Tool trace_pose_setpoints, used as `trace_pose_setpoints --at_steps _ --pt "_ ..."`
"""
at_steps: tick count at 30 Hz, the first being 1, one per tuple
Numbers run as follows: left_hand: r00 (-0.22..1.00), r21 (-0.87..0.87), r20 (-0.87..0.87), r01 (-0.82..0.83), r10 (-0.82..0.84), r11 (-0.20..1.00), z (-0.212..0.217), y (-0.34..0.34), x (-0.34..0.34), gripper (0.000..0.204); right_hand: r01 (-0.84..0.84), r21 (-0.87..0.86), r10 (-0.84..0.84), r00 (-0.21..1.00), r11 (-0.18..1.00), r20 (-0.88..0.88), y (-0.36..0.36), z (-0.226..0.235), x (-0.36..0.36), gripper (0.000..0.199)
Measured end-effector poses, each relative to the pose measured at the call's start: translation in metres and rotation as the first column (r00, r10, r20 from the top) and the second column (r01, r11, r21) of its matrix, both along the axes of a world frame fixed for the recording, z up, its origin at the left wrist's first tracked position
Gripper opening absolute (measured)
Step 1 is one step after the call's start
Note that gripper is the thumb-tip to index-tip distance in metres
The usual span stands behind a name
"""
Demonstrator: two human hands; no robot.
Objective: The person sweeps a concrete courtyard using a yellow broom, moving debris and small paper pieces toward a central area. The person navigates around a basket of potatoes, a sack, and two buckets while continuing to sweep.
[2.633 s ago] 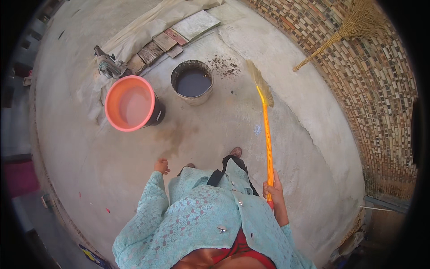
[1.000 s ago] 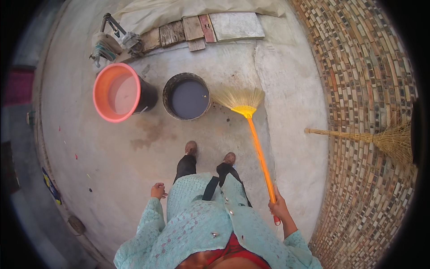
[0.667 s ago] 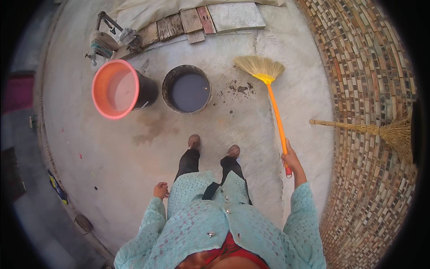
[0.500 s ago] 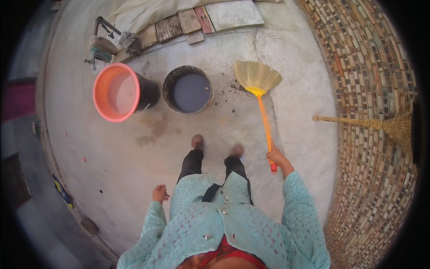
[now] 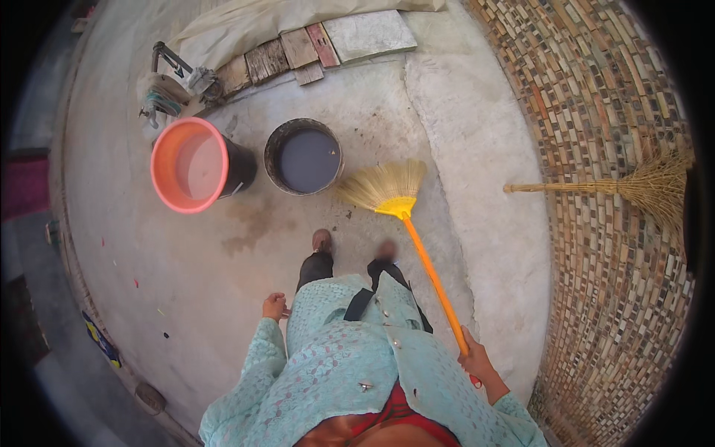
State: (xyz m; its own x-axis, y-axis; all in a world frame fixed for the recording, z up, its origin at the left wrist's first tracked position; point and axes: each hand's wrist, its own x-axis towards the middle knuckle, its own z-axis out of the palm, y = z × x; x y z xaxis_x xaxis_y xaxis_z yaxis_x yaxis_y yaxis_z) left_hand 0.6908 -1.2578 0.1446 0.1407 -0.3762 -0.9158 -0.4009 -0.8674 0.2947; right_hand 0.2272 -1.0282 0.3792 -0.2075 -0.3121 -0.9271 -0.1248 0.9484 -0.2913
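Observation:
My right hand (image 5: 477, 356) is closed around the orange handle of a broom (image 5: 428, 261) near its red end. The broom slants away to the left. Its fanned straw head (image 5: 383, 185), bound in yellow, lies on the concrete just right of a dark bucket (image 5: 272, 167) holding grey water. My left hand (image 5: 275, 306) hangs beside my teal jacket, with its fingers curled and nothing seen in them. Some dark specks of dirt (image 5: 348, 214) lie by the broom's bristles.
An orange tub (image 5: 158, 175) with murky liquid stands left of the dark bucket, against another black container (image 5: 240, 170). Behind it are a hand pump and tap (image 5: 160, 89). Boards (image 5: 298, 48) line the far edge. A twig broom (image 5: 596, 186) lies across the brick strip at right.
The broom head has swept toward me and left, toward the dark bucket. My right hand has drawn back nearer my body, and the dirt patch has shifted. My left hand's fingers look more curled.

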Motion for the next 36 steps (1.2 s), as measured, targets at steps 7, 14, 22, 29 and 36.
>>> trace_pose_setpoints --at_steps 7,14,22,29,36 --pt "0.999 -0.002 0.04 -0.025 0.025 1.0 0.014 0.0 -0.004 0.026 0.018 -0.129 -0.035 0.991 0.992 -0.132 -0.019 -0.023 -0.029 0.077" --pt "0.995 0.032 0.068 -0.081 0.079 0.996 0.019 0.022 0.01 0.026 0.122 -0.235 -0.161 0.975 0.964 -0.155 -0.118 -0.083 -0.079 0.077" --pt "0.992 0.084 0.106 -0.08 0.071 0.993 0.02 0.051 0.029 0.026 0.262 -0.276 -0.266 0.964 0.925 0.022 -0.217 -0.229 -0.121 0.078" --pt "0.992 0.025 0.088 -0.088 0.085 0.996 0.027 0.037 0.023 0.026 0.029 -0.04 -0.03 0.999 0.999 -0.02 -0.14 -0.198 -0.049 0.081" --pt "1.0 0.002 0.009 0.019 -0.019 1.0 -0.004 0.01 -0.01 0.023 0.137 -0.022 -0.136 0.99 0.99 0.031 -0.046 -0.051 -0.041 0.08"
